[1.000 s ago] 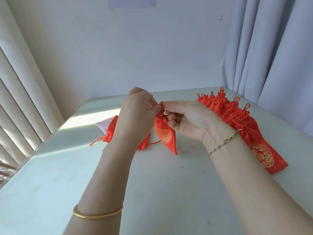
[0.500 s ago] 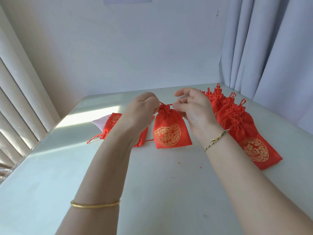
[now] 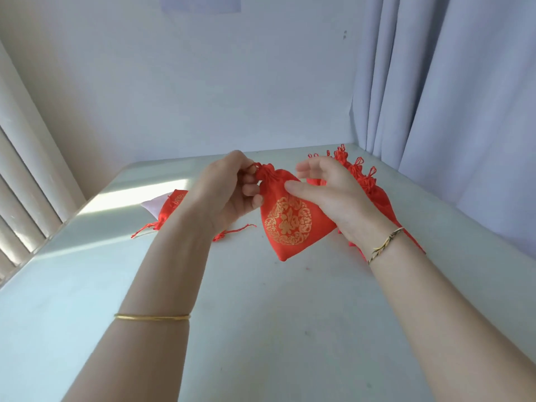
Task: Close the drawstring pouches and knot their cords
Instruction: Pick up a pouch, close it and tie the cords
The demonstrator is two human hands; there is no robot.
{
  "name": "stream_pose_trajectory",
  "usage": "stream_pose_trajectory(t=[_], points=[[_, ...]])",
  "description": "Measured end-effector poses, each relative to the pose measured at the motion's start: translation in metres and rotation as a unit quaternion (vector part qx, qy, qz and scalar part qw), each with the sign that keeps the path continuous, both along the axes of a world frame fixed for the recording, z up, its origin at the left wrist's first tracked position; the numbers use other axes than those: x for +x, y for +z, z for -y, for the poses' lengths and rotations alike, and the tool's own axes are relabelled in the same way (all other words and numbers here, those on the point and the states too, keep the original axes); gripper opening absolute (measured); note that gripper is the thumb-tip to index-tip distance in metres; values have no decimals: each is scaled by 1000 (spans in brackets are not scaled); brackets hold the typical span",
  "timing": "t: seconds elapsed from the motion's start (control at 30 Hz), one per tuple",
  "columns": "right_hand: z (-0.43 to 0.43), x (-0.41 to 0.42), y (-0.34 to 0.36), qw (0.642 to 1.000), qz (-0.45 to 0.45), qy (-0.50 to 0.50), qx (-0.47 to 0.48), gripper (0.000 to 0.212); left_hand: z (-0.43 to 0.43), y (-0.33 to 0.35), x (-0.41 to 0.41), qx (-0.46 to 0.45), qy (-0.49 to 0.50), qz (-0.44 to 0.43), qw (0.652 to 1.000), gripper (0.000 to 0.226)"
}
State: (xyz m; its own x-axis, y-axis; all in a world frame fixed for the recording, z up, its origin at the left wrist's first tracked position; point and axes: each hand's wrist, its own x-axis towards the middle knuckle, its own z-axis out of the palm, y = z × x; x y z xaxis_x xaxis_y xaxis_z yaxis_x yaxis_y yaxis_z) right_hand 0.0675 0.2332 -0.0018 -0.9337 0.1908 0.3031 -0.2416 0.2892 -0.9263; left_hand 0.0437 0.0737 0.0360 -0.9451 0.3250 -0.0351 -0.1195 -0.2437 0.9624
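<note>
Student: Left hand (image 3: 229, 195) first. What is it doing?

Tutor: Its fingers are curled round the gathered neck (image 3: 265, 173) of the pouch (image 3: 293, 224), gripping it from the left. The pouch hangs from that grip, clear of the table (image 3: 261, 314), with its gold emblem toward the camera.

Student: And the right hand (image 3: 333, 201)?

Tutor: Slack, holding nothing. Its thumb lies on the pouch's right shoulder, and the fingers are spread loosely above it.

Student: Which step of the task is this?

Tutor: The mouth is drawn shut, so closing appears to be done. The cord cannot be judged (its ends are hidden among the left fingers). Whether it is knotted, the view does not show.

Student: What does the next move call for?

Tutor: There are two cases. If the cord is unknotted, the right hand must find a free end at the neck and take it in a fingertip pinch, with the left holding the gathers tight. Then it loops the cord and pulls. The cord looks thin, so a loose pinch would likely slip. If the cord is knotted, the pouch belongs with the row (image 3: 377, 195) just behind the right hand, where the necks are gathered and the cords looped. The loose pouches (image 3: 174, 203) lie beyond the left forearm, cords trailing on the table, and one of them would be taken next.
</note>
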Motion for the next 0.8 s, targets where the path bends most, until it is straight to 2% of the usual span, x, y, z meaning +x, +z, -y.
stream_pose_trajectory(t=[0.07,0.2,0.23,0.3,0.37,0.43,0.53,0.6,0.67,0.73,0.8], points=[[-21,21,-3,999,-13,-30,39,14,-18,2,7,13,-32,18,999,28],[-64,56,-15,996,-8,-84,14,19,-59,-4,29,-13,-75,8,997,23],[-76,60,-19,994,-3,-107,-5,19,-68,-9,33,-37,-73,-10,997,19],[-97,66,-29,989,11,-145,-28,19,-85,-24,42,-144,-56,-66,986,16],[-110,64,-40,984,23,-179,-11,14,-102,-44,49,-269,-66,-127,953,22],[-115,60,-52,973,35,-216,69,8,-114,-65,56,-353,-88,-177,914,27],[-121,64,-59,933,73,-278,219,39,-124,-84,61,-440,-87,-247,859,33],[-129,69,-58,916,129,-266,272,50,-128,-89,62,-465,-86,-263,841,39],[-132,72,-58,924,185,-192,274,50,-131,-91,60,-480,-89,-264,832,42],[-132,69,-62,930,193,-154,271,42,-135,-93,58,-487,-90,-264,828,44],[-129,61,-67,931,167,-169,275,41,-139,-93,54,-497,-80,-270,821,44]])
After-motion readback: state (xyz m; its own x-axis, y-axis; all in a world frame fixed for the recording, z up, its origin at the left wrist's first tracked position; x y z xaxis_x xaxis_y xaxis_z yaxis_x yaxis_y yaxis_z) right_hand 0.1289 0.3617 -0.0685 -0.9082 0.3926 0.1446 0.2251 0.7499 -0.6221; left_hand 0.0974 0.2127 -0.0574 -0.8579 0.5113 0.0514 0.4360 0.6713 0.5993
